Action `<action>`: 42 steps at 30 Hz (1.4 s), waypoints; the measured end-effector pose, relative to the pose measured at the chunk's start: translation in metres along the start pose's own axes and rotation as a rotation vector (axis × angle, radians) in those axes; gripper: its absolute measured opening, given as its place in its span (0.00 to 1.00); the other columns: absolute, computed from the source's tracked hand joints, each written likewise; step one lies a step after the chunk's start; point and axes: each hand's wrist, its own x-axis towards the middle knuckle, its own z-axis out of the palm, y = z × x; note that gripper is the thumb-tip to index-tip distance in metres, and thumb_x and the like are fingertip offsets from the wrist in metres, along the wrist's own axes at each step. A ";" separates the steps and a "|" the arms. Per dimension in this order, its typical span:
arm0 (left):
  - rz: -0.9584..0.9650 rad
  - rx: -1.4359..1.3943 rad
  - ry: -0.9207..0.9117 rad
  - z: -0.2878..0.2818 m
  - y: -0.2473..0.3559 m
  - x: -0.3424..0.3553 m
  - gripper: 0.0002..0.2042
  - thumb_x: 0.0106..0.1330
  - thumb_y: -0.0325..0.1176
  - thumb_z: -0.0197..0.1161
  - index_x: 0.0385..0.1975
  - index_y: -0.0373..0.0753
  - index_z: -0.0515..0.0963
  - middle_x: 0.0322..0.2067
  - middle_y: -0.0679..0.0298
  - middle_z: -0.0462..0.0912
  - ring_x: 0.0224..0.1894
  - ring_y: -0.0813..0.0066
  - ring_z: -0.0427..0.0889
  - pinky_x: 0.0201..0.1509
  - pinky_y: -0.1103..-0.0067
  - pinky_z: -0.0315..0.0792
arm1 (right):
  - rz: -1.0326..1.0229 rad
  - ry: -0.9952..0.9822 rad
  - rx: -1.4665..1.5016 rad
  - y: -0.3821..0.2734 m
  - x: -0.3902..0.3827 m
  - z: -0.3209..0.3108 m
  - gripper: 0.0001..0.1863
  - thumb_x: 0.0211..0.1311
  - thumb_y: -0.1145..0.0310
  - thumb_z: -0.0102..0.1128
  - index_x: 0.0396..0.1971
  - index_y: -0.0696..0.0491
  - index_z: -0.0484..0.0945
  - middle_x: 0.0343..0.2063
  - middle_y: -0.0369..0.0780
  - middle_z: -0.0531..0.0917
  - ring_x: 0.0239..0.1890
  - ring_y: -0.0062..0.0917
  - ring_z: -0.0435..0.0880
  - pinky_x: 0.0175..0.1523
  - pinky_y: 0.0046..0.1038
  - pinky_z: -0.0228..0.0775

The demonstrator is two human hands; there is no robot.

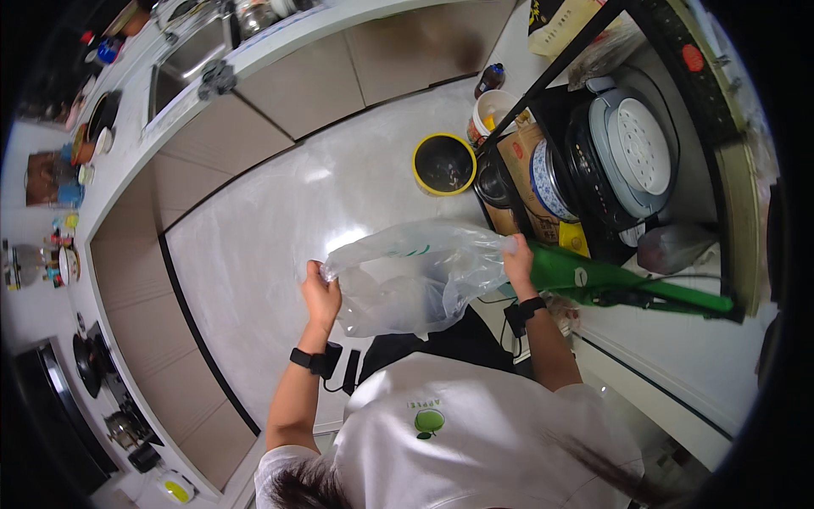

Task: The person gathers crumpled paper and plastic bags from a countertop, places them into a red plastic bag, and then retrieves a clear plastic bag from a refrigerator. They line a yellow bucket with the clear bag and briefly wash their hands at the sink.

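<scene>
A clear plastic bag [398, 297] is stretched wide between my hands, its mouth spread toward the far side. My left hand [321, 297] grips the bag's rim at its left end, fingers closed. At the opposite end, my right hand [518, 261] pinches the rim. The bag's lower part hangs in front of my dark trousers. Beyond the bag on the floor stands a round bin [443, 165] with a yellow rim and dark inside. It is apart from both hands.
Right of me, a black rack [543, 81] holds basins, a white strainer [640, 144] and a cardboard box. A green long-bodied appliance [585, 276] lies close to my right hand. A white bucket [493, 110] and dark bottle [490, 79] stand by the rack. Cabinets [288, 81] line the far and left sides.
</scene>
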 end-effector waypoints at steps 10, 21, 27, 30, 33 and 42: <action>0.656 -0.044 -0.352 0.144 0.153 0.069 0.17 0.38 0.17 0.58 0.32 0.34 0.67 0.29 0.56 0.76 0.26 0.57 0.77 0.29 0.72 0.72 | 0.203 0.279 0.113 0.069 0.101 0.061 0.16 0.46 0.76 0.58 0.39 0.55 0.71 0.31 0.51 0.79 0.37 0.49 0.78 0.39 0.40 0.70; 0.658 -0.097 -1.043 0.291 0.149 0.147 0.20 0.43 0.19 0.64 0.39 0.37 0.68 0.34 0.60 0.78 0.37 0.64 0.78 0.38 0.76 0.74 | 0.462 0.221 -0.467 0.210 0.126 0.139 0.23 0.49 0.63 0.63 0.43 0.59 0.71 0.40 0.52 0.77 0.44 0.44 0.77 0.47 0.38 0.71; 0.199 0.198 0.007 0.352 0.041 0.270 0.35 0.53 0.38 0.68 0.55 0.30 0.54 0.52 0.41 0.58 0.49 0.46 0.68 0.50 0.62 0.68 | 0.608 0.224 -0.370 0.195 0.151 0.158 0.22 0.50 0.65 0.59 0.43 0.62 0.69 0.39 0.50 0.77 0.40 0.41 0.78 0.44 0.35 0.71; -0.819 -0.163 -0.362 0.410 -0.022 0.313 0.50 0.45 0.36 0.72 0.65 0.37 0.42 0.52 0.44 0.66 0.51 0.52 0.71 0.51 0.66 0.71 | 0.878 0.176 0.451 0.137 0.182 0.160 0.18 0.46 0.74 0.59 0.40 0.59 0.70 0.33 0.42 0.75 0.32 0.28 0.77 0.36 0.27 0.71; -0.645 -0.085 -0.696 0.479 -0.051 0.323 0.43 0.45 0.21 0.62 0.64 0.42 0.49 0.54 0.50 0.69 0.53 0.56 0.72 0.54 0.72 0.69 | 0.688 0.066 0.636 0.078 0.204 0.172 0.19 0.41 0.80 0.60 0.38 0.56 0.71 0.28 0.36 0.73 0.28 0.18 0.72 0.32 0.21 0.68; 0.079 0.480 -0.783 0.685 -0.152 0.330 0.25 0.55 0.29 0.51 0.55 0.33 0.64 0.47 0.47 0.74 0.51 0.53 0.73 0.55 0.71 0.65 | 0.320 0.036 0.063 0.110 0.257 0.249 0.17 0.50 0.73 0.64 0.41 0.56 0.71 0.29 0.42 0.77 0.30 0.22 0.76 0.35 0.24 0.70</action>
